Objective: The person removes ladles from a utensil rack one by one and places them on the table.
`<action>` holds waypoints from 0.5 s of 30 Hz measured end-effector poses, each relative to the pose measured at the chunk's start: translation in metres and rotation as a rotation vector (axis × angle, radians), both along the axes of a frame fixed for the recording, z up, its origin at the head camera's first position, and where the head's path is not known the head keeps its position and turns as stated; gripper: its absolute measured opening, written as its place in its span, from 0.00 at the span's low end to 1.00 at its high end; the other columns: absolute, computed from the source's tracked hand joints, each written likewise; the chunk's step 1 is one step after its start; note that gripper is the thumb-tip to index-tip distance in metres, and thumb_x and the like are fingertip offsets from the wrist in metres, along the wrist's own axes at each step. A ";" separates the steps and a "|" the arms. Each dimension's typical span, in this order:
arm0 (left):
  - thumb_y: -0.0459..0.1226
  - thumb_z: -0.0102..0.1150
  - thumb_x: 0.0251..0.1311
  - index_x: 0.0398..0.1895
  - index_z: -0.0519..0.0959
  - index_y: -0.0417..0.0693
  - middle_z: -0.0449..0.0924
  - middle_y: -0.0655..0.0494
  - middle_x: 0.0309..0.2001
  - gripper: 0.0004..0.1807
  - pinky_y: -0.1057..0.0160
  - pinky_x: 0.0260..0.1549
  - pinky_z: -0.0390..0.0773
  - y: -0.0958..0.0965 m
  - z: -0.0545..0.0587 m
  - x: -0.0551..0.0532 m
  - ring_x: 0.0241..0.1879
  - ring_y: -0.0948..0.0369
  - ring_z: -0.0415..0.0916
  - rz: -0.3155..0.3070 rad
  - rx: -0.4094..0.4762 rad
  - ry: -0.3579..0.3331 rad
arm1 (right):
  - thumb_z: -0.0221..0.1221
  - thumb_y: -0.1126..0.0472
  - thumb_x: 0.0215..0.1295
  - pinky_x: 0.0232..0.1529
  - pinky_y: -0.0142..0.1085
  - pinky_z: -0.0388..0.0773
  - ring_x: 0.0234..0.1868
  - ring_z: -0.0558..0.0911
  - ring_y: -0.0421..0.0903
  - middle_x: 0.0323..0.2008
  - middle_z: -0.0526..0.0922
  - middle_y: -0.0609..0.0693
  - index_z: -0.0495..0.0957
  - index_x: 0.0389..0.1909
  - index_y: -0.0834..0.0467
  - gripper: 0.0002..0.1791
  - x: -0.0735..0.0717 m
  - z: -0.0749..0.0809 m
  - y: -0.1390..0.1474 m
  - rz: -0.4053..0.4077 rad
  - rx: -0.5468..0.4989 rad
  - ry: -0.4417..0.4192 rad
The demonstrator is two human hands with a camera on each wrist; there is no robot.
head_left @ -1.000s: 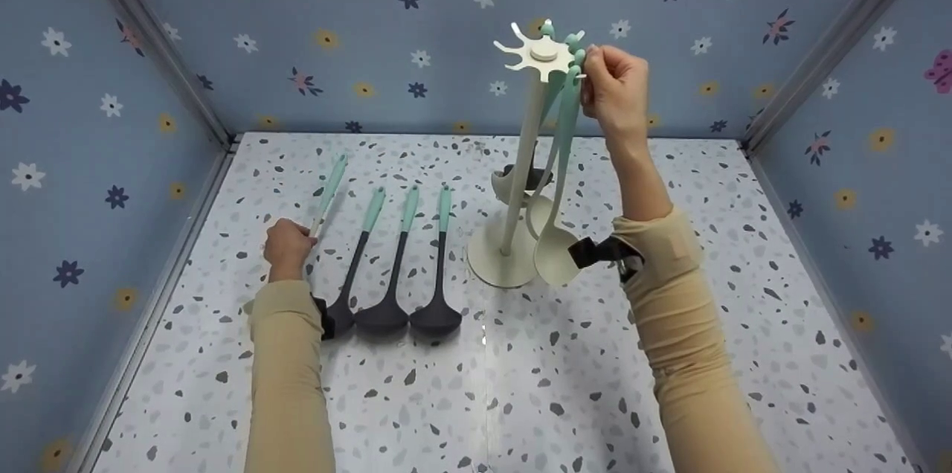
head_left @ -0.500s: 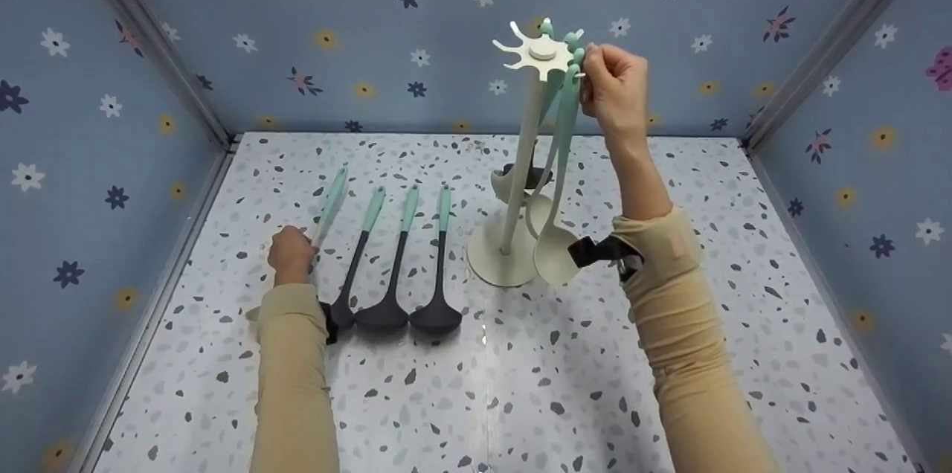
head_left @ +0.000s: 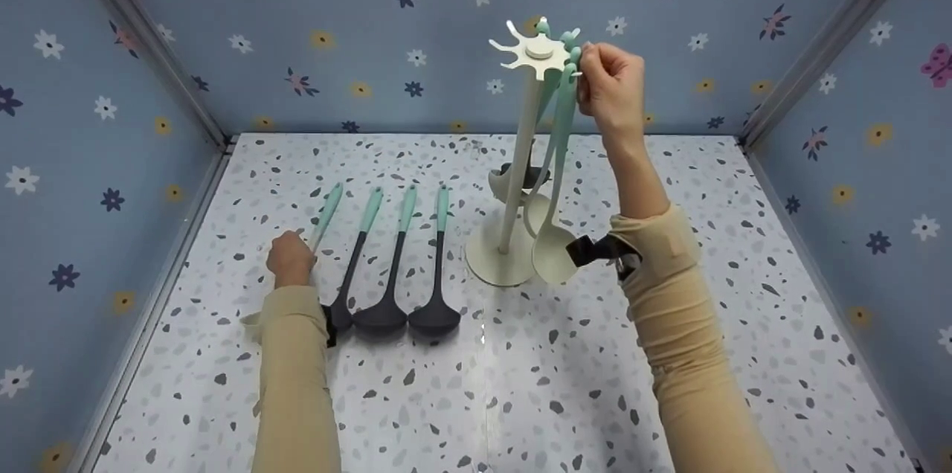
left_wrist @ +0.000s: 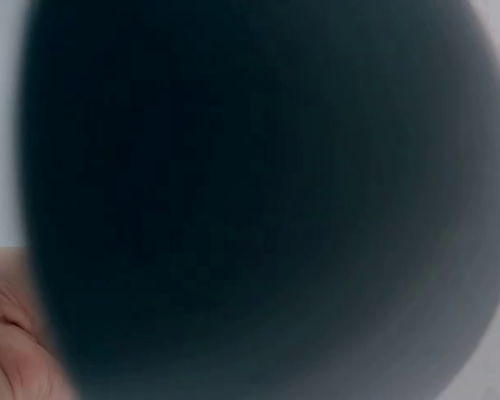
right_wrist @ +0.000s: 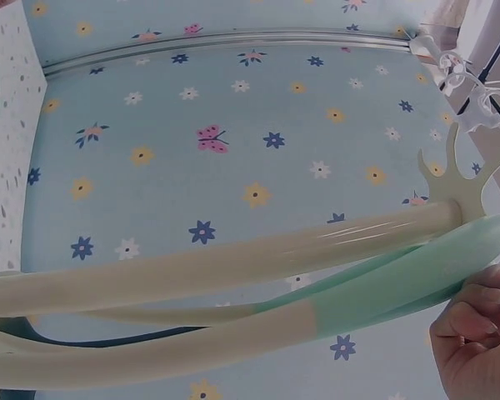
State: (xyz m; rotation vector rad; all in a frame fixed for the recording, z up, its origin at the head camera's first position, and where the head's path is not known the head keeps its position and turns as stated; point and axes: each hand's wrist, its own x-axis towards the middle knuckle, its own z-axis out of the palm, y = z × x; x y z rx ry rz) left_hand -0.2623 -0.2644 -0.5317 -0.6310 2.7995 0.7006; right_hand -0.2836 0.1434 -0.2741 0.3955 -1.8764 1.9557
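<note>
My left hand (head_left: pixel 291 259) holds the shaft of a cream kitchen utensil with a mint handle (head_left: pixel 328 210), lying left of a row of black ladles; its head is mostly hidden under my sleeve. A dark blurred shape (left_wrist: pixel 233 183) fills most of the left wrist view. Up at the top of the cream utensil stand (head_left: pixel 529 123), my right hand (head_left: pixel 616 86) has thumb and fingers pinched at a mint handle (right_wrist: pixel 408 271). Several mint-handled utensils hang there, with a cream spoon (head_left: pixel 555 253) in front.
Three black ladles with mint handles, the rightmost a ladle (head_left: pixel 435 313), lie side by side on the speckled tabletop (head_left: pixel 565 413). Flower-patterned panels (head_left: pixel 446 12) enclose the back and both sides. The stand's round base (head_left: pixel 491 265) rests right of the ladles.
My left hand has drawn the cream utensil towards me, bringing its handle tip about level with the black ladles' tips. My right hand stays at the stand's top.
</note>
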 end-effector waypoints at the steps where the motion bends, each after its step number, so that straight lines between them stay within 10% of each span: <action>1: 0.27 0.55 0.49 0.45 0.69 0.23 0.72 0.29 0.41 0.19 0.48 0.40 0.72 0.000 0.000 0.000 0.42 0.40 0.71 -0.002 -0.002 0.001 | 0.47 0.68 0.64 0.07 0.26 0.52 0.08 0.59 0.39 0.08 0.62 0.48 0.65 0.11 0.58 0.20 0.000 0.000 0.000 0.003 -0.009 -0.009; 15: 0.27 0.53 0.50 0.47 0.68 0.24 0.71 0.29 0.42 0.19 0.47 0.40 0.72 0.001 -0.002 -0.001 0.43 0.39 0.71 0.011 -0.018 -0.004 | 0.48 0.68 0.63 0.07 0.26 0.52 0.08 0.60 0.39 0.07 0.62 0.49 0.65 0.10 0.60 0.19 0.001 0.002 0.000 0.019 -0.045 -0.056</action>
